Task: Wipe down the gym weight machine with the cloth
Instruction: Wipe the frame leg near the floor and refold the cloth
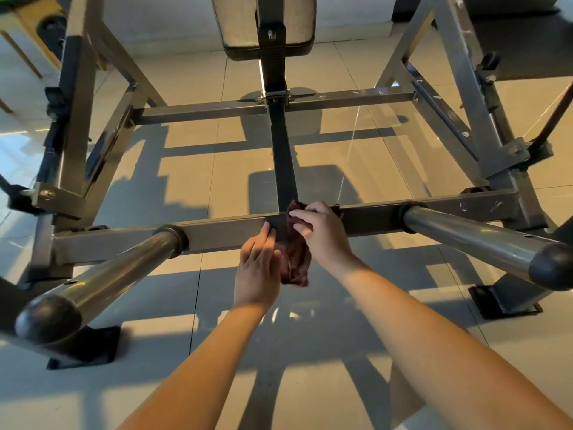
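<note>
Dark red cloth (pixel 296 259) draped over front crossbar (pixel 223 232) of weight machine (pixel 356 99), right hand (pixel 322 234) fingers curled, clamped on cloth, left hand (pixel 259 268) fingers straight, together, touching crossbar beside cloth

No readable writing in view.
The weight machine (pixel 217 234) is bare grey metal. The pale scuff marks (pixel 465 135) on its bars form no letters or numbers. No label, brand or sign can be read on its pad (pixel 235 23) or on the cloth (pixel 296 262).
</note>
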`<state>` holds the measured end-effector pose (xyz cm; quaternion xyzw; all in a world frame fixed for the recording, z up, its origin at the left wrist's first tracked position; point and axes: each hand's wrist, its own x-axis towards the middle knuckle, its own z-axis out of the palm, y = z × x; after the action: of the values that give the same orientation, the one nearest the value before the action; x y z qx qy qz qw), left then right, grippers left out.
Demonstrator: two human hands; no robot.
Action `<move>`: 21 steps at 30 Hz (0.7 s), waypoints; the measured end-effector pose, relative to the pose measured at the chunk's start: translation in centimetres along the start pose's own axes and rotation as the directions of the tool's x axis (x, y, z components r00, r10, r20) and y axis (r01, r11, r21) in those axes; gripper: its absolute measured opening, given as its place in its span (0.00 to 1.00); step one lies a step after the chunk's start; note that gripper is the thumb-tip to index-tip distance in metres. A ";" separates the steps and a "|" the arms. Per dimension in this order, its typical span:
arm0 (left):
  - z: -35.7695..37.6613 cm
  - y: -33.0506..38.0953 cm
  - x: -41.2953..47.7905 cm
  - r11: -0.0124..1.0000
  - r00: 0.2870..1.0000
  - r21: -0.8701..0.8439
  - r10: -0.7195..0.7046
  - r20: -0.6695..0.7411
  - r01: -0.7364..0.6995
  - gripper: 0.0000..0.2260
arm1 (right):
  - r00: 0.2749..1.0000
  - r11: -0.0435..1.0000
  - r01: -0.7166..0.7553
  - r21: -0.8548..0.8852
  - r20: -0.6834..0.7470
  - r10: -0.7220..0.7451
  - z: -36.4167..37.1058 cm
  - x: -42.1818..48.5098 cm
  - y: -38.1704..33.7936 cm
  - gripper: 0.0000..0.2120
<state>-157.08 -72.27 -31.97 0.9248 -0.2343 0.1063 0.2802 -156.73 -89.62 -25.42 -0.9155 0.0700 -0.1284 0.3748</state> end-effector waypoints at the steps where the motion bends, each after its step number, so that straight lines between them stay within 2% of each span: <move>1: 0.0 0.2 0.1 1.000 1.000 -0.004 -0.012 0.007 0.012 0.25 | 0.999 0.999 -0.028 -0.024 -0.041 0.027 -0.7 0.0 1.0 0.14; 4: -0.5 2.0 0.5 0.985 0.990 -0.111 -0.126 0.067 0.132 0.22 | 0.954 0.979 -0.199 0.038 -0.223 0.203 -1.6 -0.7 2.1 0.14; 7: -0.5 3.5 0.6 0.940 0.957 -0.200 -0.254 0.139 0.278 0.21 | 0.973 0.979 -0.196 0.050 -0.114 0.201 -1.1 -1.2 0.8 0.15; 9: -0.8 4.6 1.1 0.885 0.911 -0.254 -0.329 0.250 0.389 0.21 | 0.975 0.974 -0.219 0.062 -0.008 0.220 -2.2 -1.5 -0.1 0.15; 11: -1.7 6.5 1.6 0.834 0.873 -0.323 -0.330 0.358 0.447 0.20 | 0.952 0.939 -0.304 0.161 0.023 0.304 -3.9 -2.3 -0.4 0.14; 12: -2.3 7.7 2.1 0.788 0.870 -0.400 -0.329 0.368 0.468 0.19 | 0.936 0.904 -0.345 0.252 0.017 0.353 -4.7 -3.0 -0.4 0.13; 14: -3.4 9.9 2.9 0.775 0.907 -0.477 -0.310 0.285 0.415 0.17 | 0.902 0.812 -0.397 0.427 0.016 0.432 -6.1 -4.6 -0.5 0.13; 15: -3.8 10.7 3.1 0.784 0.916 -0.482 -0.278 0.288 0.390 0.15 | 0.892 0.773 -0.397 0.495 0.009 0.452 -6.6 -5.4 -0.4 0.15; 19: -4.9 14.0 3.5 0.653 0.899 -0.628 -0.216 0.381 0.423 0.14 | 0.896 0.677 -0.312 0.667 -0.031 0.444 -8.9 -7.2 -1.2 0.16; 21: -5.7 15.2 3.6 0.588 0.890 -0.669 -0.268 0.368 0.453 0.13 | 0.911 0.667 -0.278 0.691 -0.031 0.412 -10.1 -7.3 -2.2 0.15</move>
<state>-161.79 -81.53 -18.99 0.7638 -0.0935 -0.1641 0.6172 -166.54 -93.13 -18.25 -0.6708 0.2256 -0.1553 0.6892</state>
